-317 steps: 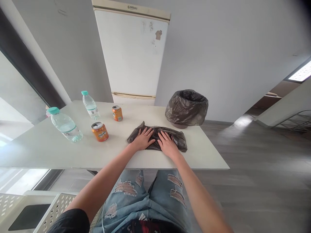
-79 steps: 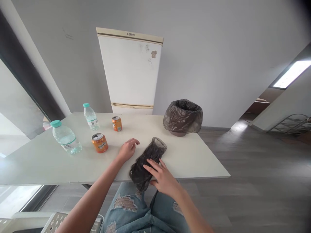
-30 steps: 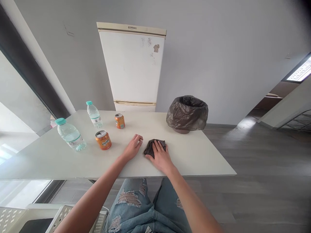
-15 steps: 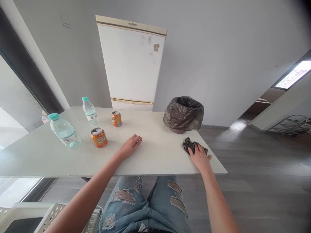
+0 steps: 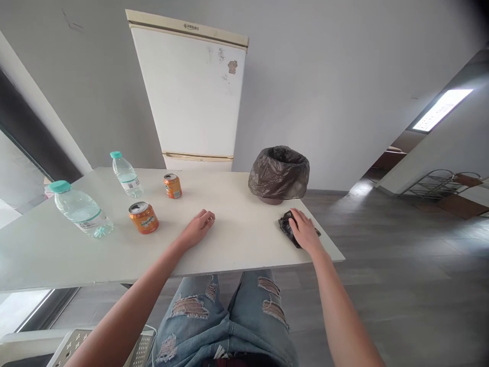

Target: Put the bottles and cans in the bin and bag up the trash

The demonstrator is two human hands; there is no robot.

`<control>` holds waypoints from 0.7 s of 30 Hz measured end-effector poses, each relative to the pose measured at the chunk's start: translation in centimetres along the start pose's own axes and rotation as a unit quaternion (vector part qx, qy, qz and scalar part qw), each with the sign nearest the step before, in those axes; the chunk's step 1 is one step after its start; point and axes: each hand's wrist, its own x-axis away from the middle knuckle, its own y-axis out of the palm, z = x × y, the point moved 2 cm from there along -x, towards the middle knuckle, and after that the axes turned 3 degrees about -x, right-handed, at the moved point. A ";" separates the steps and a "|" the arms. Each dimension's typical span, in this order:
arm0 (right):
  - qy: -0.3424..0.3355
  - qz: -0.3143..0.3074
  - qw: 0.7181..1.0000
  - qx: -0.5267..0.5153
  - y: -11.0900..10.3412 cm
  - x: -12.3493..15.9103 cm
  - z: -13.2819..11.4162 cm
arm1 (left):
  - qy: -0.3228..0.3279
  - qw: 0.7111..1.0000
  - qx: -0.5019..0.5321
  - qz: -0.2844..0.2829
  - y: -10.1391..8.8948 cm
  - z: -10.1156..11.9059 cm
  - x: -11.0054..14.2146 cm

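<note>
My right hand (image 5: 304,230) lies palm down over a crumpled black plastic bag (image 5: 286,225) near the table's right end. Its fingers stretch out flat across the bag, and part of the plastic shows on either side of it. My left hand (image 5: 196,229) rests on the white table (image 5: 237,239) with its fingers loosely curled in and nothing visible in them. Two orange soda cans, a nearer one (image 5: 143,217) and a farther one (image 5: 172,186), stand to its left. Behind my right hand is a bin lined with a dark plastic bag (image 5: 278,173).
Two clear plastic bottles with teal caps, a larger-looking one (image 5: 82,210) and one farther back (image 5: 127,174), stand at the table's left. A white fridge (image 5: 191,92) is beyond the table against a grey wall. A perforated white basket (image 5: 69,346) sits low at left.
My right hand has shifted slightly forward over the crumpled bag, its fingers now flatter. My left hand stays in place on the table. The whole view has swung a little to the right.
</note>
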 end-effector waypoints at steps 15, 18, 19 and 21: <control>0.074 0.126 0.989 -0.026 1.6 -1.0 0.4 | 0.049 0.998 0.021 0.016 -0.6 1.3 0.4; -0.026 0.353 0.934 -0.057 -2.1 -0.8 -2.1 | 0.039 0.998 0.033 -0.040 -0.4 1.2 0.7; -0.057 0.389 0.917 -0.065 -3.4 -1.2 -3.0 | 0.041 0.997 0.030 -0.056 -0.3 1.1 0.8; -0.122 0.391 0.910 -0.068 -5.8 -3.1 -5.0 | 0.048 0.996 0.017 -0.072 -0.1 1.0 0.9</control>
